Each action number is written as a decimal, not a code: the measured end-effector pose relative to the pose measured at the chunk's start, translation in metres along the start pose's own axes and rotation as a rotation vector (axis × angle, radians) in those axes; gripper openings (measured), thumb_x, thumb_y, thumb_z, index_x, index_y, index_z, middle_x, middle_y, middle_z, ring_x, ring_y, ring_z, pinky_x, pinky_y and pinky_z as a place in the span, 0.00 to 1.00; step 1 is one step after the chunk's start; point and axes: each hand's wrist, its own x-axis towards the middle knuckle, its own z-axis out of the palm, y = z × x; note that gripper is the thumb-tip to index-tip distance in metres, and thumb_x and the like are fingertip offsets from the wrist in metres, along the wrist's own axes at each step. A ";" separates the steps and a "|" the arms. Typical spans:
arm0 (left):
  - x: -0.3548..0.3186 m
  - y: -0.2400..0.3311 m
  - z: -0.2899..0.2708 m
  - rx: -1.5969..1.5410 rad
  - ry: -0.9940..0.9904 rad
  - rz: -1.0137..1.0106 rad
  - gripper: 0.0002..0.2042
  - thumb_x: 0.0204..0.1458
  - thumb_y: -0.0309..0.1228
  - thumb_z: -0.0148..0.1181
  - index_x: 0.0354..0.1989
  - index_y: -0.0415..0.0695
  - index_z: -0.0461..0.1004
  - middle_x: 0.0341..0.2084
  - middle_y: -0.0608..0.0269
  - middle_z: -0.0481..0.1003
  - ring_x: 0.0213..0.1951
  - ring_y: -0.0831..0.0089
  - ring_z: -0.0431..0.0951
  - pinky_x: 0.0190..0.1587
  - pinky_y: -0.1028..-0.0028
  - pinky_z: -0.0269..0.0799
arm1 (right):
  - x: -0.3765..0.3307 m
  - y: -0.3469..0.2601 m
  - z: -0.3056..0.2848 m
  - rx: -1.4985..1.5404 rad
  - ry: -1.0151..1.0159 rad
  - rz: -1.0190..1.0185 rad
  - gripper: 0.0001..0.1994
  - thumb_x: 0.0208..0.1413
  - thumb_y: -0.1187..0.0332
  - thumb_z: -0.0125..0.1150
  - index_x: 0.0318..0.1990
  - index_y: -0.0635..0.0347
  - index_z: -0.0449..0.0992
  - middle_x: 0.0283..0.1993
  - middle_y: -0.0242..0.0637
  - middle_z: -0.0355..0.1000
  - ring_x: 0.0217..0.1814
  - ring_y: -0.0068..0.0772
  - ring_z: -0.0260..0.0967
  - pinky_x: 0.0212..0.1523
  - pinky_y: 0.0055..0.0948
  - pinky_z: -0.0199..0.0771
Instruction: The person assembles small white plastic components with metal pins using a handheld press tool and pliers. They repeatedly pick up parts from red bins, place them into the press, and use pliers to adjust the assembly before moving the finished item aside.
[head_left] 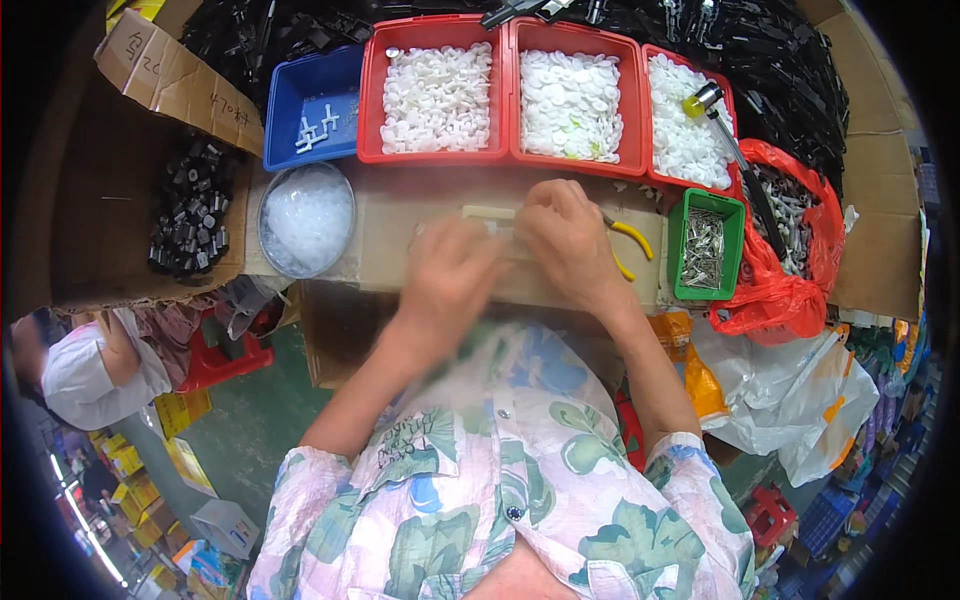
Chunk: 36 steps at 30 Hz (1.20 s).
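My left hand [452, 275] is smeared by motion over the cardboard work surface, so its fingers do not show clearly. Beside it, my right hand [568, 238] has its fingers curled and pressed together; whatever they hold is hidden. Between and behind the two hands lies a pale cream strip [485, 212], partly covered by them. Pliers with yellow handles [634, 238] rest just right of my right hand, their jaws hidden behind it. Nearest on the far side stand red bins of small white plastic parts [437, 100] and white discs [570, 100].
A bowl of clear small pieces [307, 220] and a blue bin [315, 110] stand left, beside a carton of black parts [190, 210]. To the right are a green bin of metal pins [703, 250], a red bag [765, 290] and a hammer-like tool [735, 150]. Black parts heap behind.
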 end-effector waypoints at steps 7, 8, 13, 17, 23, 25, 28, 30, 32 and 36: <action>0.002 -0.006 0.000 0.002 -0.049 0.071 0.18 0.43 0.26 0.72 0.44 0.39 0.80 0.43 0.55 0.73 0.47 0.54 0.72 0.48 0.59 0.71 | 0.001 0.001 0.001 -0.042 -0.022 -0.006 0.06 0.53 0.71 0.65 0.37 0.58 0.74 0.43 0.37 0.69 0.47 0.42 0.68 0.41 0.41 0.65; 0.002 -0.007 0.001 0.006 -0.046 0.084 0.17 0.43 0.26 0.72 0.44 0.39 0.80 0.43 0.55 0.73 0.47 0.54 0.72 0.48 0.59 0.71 | 0.002 0.001 0.002 -0.040 -0.020 -0.008 0.06 0.53 0.71 0.65 0.37 0.58 0.74 0.43 0.37 0.69 0.47 0.42 0.68 0.41 0.41 0.65; 0.003 -0.010 0.003 0.049 -0.036 0.141 0.17 0.44 0.27 0.71 0.44 0.39 0.79 0.43 0.56 0.73 0.46 0.55 0.72 0.48 0.60 0.71 | 0.002 0.000 0.001 -0.029 -0.022 0.008 0.07 0.52 0.72 0.65 0.37 0.59 0.74 0.43 0.38 0.69 0.47 0.43 0.68 0.42 0.41 0.65; 0.006 -0.009 0.001 0.113 -0.076 0.177 0.16 0.44 0.28 0.71 0.43 0.39 0.79 0.42 0.57 0.73 0.45 0.56 0.73 0.47 0.61 0.71 | 0.001 -0.001 -0.001 -0.024 0.000 0.035 0.07 0.50 0.73 0.66 0.35 0.60 0.74 0.42 0.38 0.69 0.46 0.44 0.68 0.42 0.40 0.66; 0.012 -0.008 -0.005 0.036 -0.100 0.147 0.14 0.44 0.28 0.71 0.40 0.39 0.79 0.40 0.57 0.73 0.45 0.57 0.73 0.45 0.61 0.71 | -0.024 0.004 -0.058 -0.117 0.186 0.179 0.06 0.51 0.78 0.64 0.36 0.63 0.76 0.41 0.41 0.72 0.45 0.45 0.71 0.43 0.42 0.70; 0.016 -0.009 -0.007 -0.014 -0.088 0.123 0.13 0.45 0.28 0.70 0.39 0.39 0.80 0.39 0.57 0.73 0.45 0.57 0.73 0.46 0.61 0.71 | -0.042 0.010 -0.088 -0.207 0.263 0.303 0.06 0.52 0.80 0.63 0.38 0.65 0.76 0.40 0.43 0.72 0.44 0.46 0.72 0.44 0.42 0.71; 0.034 -0.010 -0.004 -0.047 -0.014 0.140 0.11 0.46 0.26 0.69 0.38 0.39 0.80 0.37 0.56 0.74 0.44 0.56 0.73 0.46 0.61 0.71 | -0.072 0.027 -0.112 -0.316 0.265 0.507 0.06 0.54 0.79 0.62 0.39 0.66 0.76 0.39 0.46 0.71 0.42 0.49 0.72 0.44 0.42 0.71; 0.058 -0.012 -0.004 -0.023 -0.005 0.178 0.10 0.46 0.25 0.69 0.38 0.39 0.80 0.36 0.56 0.74 0.44 0.56 0.73 0.46 0.61 0.71 | -0.084 0.033 -0.113 -0.367 0.171 0.558 0.05 0.54 0.79 0.62 0.39 0.67 0.76 0.37 0.46 0.71 0.41 0.50 0.72 0.43 0.42 0.70; 0.088 -0.012 -0.005 0.038 -0.046 0.225 0.10 0.46 0.23 0.68 0.38 0.39 0.80 0.35 0.56 0.75 0.44 0.55 0.73 0.46 0.61 0.71 | -0.088 0.035 -0.115 -0.397 0.128 0.567 0.05 0.54 0.78 0.62 0.38 0.67 0.76 0.36 0.47 0.71 0.41 0.51 0.72 0.42 0.43 0.70; 0.139 -0.025 0.012 0.140 -0.236 0.238 0.09 0.45 0.21 0.67 0.36 0.38 0.82 0.34 0.55 0.76 0.44 0.56 0.73 0.48 0.61 0.71 | -0.084 0.038 -0.113 -0.416 0.153 0.535 0.04 0.52 0.78 0.63 0.35 0.67 0.77 0.35 0.45 0.71 0.40 0.51 0.71 0.40 0.44 0.69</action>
